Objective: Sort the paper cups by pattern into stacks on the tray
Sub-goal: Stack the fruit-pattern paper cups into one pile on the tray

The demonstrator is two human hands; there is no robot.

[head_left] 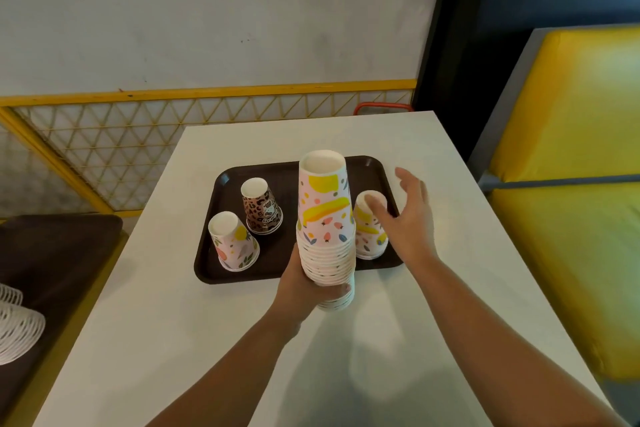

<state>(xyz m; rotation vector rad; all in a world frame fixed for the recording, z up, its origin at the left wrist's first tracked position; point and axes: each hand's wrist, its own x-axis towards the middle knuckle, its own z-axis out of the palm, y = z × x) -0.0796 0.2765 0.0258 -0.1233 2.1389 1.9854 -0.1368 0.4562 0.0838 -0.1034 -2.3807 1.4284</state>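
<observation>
We see the left hand (300,284) holding a tall stack of cups (326,229) above the bench (415,305). At three o'clock, the open right hand (408,218) touches a cup stack (367,241) on the tray (277,267).

Tray (375,168) on table (415,340), toward far edge. On tray: one stack of inverted cups (233,243) near-left, second stack (261,208) just behind and right of it, third stack (369,236) at right end. Tall stack (325,218) held above tray's near rim, between left pair and right stack. Bench seat (571,184) right of table.
</observation>
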